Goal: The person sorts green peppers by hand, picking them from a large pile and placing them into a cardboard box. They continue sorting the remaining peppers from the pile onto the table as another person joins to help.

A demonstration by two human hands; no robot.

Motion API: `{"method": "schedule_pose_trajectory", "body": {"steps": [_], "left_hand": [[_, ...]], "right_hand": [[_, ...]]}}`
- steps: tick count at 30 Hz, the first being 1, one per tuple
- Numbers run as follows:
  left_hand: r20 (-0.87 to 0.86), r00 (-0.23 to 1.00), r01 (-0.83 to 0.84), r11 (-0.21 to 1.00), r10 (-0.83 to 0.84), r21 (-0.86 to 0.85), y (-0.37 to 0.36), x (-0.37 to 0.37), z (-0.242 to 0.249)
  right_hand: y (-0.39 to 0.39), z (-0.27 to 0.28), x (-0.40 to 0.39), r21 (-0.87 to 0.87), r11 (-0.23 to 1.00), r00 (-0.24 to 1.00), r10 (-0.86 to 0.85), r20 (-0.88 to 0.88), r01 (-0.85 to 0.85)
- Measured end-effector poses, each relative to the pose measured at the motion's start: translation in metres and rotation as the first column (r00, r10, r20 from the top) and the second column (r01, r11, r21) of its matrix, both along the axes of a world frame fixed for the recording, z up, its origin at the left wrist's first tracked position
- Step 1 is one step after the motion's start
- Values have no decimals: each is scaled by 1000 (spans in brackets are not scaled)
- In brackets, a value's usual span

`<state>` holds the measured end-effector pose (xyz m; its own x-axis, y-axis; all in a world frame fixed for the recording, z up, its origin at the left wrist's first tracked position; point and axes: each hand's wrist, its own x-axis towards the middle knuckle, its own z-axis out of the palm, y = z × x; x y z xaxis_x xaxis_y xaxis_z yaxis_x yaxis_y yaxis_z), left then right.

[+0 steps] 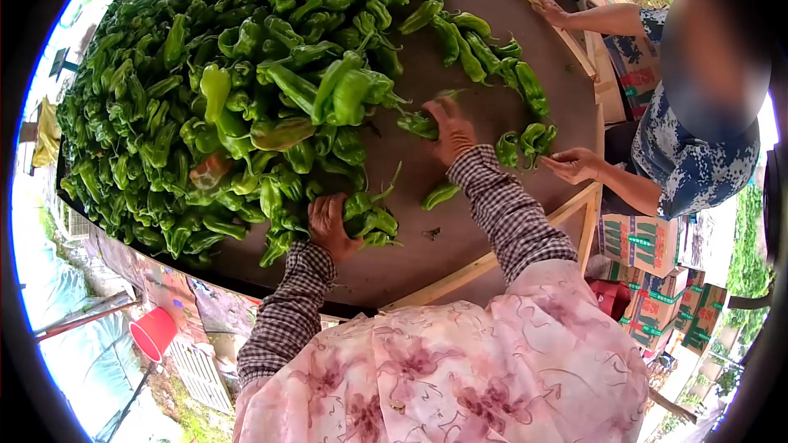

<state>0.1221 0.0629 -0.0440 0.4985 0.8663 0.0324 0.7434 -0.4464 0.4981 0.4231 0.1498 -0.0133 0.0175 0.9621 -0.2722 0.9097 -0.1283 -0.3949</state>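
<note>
A big heap of green peppers [271,74] covers the left and middle of a brown tabletop [533,41]. My left hand [331,226] lies at the heap's near edge, its fingers curled beside a small bunch of green peppers [371,220] at the thumb side. Further right, my right hand [453,133] reaches over the tabletop with bent fingers against a green pepper [419,124]; the fingers partly hide what they hold. A single green pepper [441,194] lies below that wrist. Some peppers in the heap are reddish or yellowish, such as a reddish pepper [211,171].
Wooden strips [525,0] edge the table. Across it, a person's hand [574,165] is near a few peppers [538,139]; their other hand [552,11] rests on the strip. Cartons [644,242] stand at the right, a red bucket [153,334] at the lower left.
</note>
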Motion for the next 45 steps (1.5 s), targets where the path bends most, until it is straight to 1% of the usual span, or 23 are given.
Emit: {"method": "schedule_pose_trajectory", "body": {"steps": [2,6,8,12,14,17,19,24,27,29,30,32,33,35,36,37,38,39,40,41,42,44,45], "left_hand": [[13,1000,-8,1000,8,5,0,0,0],[-34,999,-36,998,34,-54,0,3,4],[-59,997,-49,992,42,-113,1,5,10],[-62,997,-43,997,39,-62,1,4,9],[-57,997,-49,999,48,-9,0,6,9],[-59,998,-30,1000,31,8,2,3,4],[-35,999,-39,996,36,-77,2,1,0],[28,1000,8,1000,-8,-16,3,2,5],[85,996,30,999,-28,-25,2,2,14],[151,987,49,999,-51,20,-2,2,25],[154,986,55,998,-56,11,-6,3,31],[290,957,27,984,26,-175,-14,2,43],[291,956,28,984,25,-177,-17,0,50],[538,830,142,878,146,-457,-23,-3,63],[626,744,227,793,234,-566,-26,-4,66],[679,700,275,794,222,-543,-28,-8,62],[677,702,275,792,222,-545,-31,-8,65],[685,624,318,679,375,-662,-36,-8,68],[655,544,374,547,525,-749,-39,-9,71],[656,530,385,537,537,-751,-42,-11,65],[654,533,386,534,537,-752,-45,-14,60],[623,478,380,494,619,-782,-54,-21,51],[621,477,383,489,622,-784,-60,-24,48]], "right_hand": [[-3,-15,25,107,993,998,60,-17,-58],[-8,-23,64,185,979,992,-105,67,91],[-9,-17,75,186,926,943,-334,1,328],[-15,-2,80,338,866,879,-443,174,370],[-25,1,70,567,806,887,-377,268,172],[-73,0,31,405,896,967,85,241,-180],[-102,-23,9,315,911,963,238,124,-266],[-138,-17,1,117,947,954,298,37,-300],[-138,-30,11,238,947,974,226,-22,-214],[-134,-44,21,286,944,965,-95,-245,165],[-134,-49,30,277,945,965,-103,-241,171],[-134,-50,45,226,946,925,-145,-351,234],[-136,-52,48,225,945,925,-147,-351,235],[-135,-37,45,401,910,994,113,11,-108],[-133,-33,39,400,910,994,111,10,-106],[-129,-26,25,349,931,994,91,56,-105],[-126,-21,15,296,950,992,74,102,-101],[-119,-18,13,293,951,992,74,101,-101],[-108,-17,14,120,993,998,13,68,-21],[-100,-18,15,-59,997,997,-54,47,56],[-99,-20,20,-60,996,997,-57,45,59],[-107,-23,36,200,975,996,-90,-23,93],[-115,-25,44,195,976,996,-91,-19,93]]}}
